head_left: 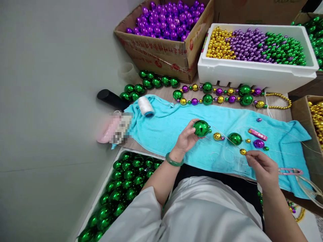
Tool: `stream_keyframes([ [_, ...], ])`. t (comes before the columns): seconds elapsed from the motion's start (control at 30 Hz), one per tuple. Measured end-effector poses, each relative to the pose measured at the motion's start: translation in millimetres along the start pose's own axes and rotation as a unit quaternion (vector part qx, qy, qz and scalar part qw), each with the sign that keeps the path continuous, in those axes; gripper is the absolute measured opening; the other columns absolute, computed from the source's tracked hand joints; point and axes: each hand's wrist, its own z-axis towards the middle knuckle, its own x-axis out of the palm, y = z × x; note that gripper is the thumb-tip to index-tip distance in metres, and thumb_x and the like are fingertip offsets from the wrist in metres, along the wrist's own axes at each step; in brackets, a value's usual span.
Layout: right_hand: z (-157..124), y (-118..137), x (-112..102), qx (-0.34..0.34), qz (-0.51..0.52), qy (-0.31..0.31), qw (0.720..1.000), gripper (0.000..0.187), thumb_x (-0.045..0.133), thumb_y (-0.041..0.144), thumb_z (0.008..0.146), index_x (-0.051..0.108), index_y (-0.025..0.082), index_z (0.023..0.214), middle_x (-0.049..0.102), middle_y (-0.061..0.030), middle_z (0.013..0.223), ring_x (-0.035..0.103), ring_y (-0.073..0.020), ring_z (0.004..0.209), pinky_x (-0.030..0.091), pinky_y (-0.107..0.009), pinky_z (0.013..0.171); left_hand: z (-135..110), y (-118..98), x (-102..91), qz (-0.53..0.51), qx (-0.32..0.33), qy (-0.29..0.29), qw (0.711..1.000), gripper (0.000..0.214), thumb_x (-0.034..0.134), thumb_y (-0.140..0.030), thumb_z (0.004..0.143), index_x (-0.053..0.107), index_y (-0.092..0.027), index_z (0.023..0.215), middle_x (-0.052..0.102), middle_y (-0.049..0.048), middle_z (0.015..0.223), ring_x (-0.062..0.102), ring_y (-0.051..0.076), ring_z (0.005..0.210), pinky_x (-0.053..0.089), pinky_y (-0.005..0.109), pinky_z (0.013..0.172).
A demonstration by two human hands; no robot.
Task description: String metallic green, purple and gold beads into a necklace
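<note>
My left hand (186,137) is closed around a large shiny green bead (201,128), held above a turquoise towel (166,124). Between the fingertips of my right hand (263,168) is a small gold bead (242,152), with a thin clear string (224,134) running from near it toward the green bead. Between the hands lie a gold bead (217,136), another large green bead (235,138), a purple bead (258,144) and some tiny beads. A pink lighter (257,134) rests just behind them. Pink-handled thread snips (290,171) lie beside my right wrist.
A finished-looking bead strand (230,99) lies behind the towel. Farther back stand a carton of purple beads (156,50) and a white foam box (252,72) of small beads. A thread spool (146,107) sits on the towel's left. Large green beads (128,174) fill a box at lower left.
</note>
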Motion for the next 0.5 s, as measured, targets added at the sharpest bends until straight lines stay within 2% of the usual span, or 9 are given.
stream_keyframes([
  [0.13, -0.9, 1.1, -0.8, -0.006, -0.010, 0.008, 1.000, 0.008, 0.065, 0.027, 0.085, 0.070, 0.022, 0.086, 0.061, 0.0009, 0.068, 0.054, -0.0113, 0.060, 0.043, -0.023, 0.055, 1.0, -1.0, -0.6, -0.004, 0.001, -0.006, 1.000, 0.049, 0.073, -0.035, 0.067, 0.057, -0.018, 0.110, 0.063, 0.0035, 0.095, 0.062, 0.017, 0.079, 0.051, 0.029, 0.066],
  [0.37, 0.9, 4.4, -2.5, -0.037, -0.052, 0.028, 0.998, 0.009, 0.063, 0.027, 0.087, 0.069, 0.021, 0.085, 0.065, -0.0004, 0.072, 0.058, -0.0123, 0.063, 0.046, -0.023, 0.059, -0.2, -3.0, -3.1, 0.048, 0.025, 0.011, 0.998, 0.052, 0.073, -0.038, 0.069, 0.059, -0.018, 0.115, 0.063, 0.0044, 0.096, 0.060, 0.015, 0.079, 0.044, 0.023, 0.063],
  [0.5, 1.2, 3.8, -5.3, -0.050, -0.082, 0.040, 0.995, 0.010, 0.061, 0.027, 0.088, 0.068, 0.021, 0.085, 0.067, -0.0013, 0.076, 0.059, -0.0129, 0.066, 0.047, -0.023, 0.061, -0.6, -4.4, -4.0, 0.088, 0.044, 0.032, 0.995, 0.057, 0.075, -0.039, 0.070, 0.060, -0.018, 0.121, 0.063, 0.0053, 0.099, 0.059, 0.016, 0.085, 0.046, 0.026, 0.074],
])
